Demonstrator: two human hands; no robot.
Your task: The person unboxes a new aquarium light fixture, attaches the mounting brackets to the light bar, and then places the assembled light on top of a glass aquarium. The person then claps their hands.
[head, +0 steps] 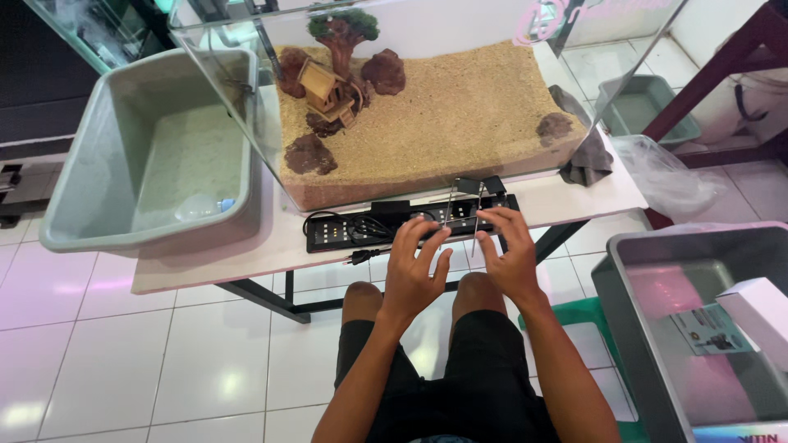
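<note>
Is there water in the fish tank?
No, it looks dry. The tank holds only sand, rocks and a little tree house; no waterline shows.
</note>
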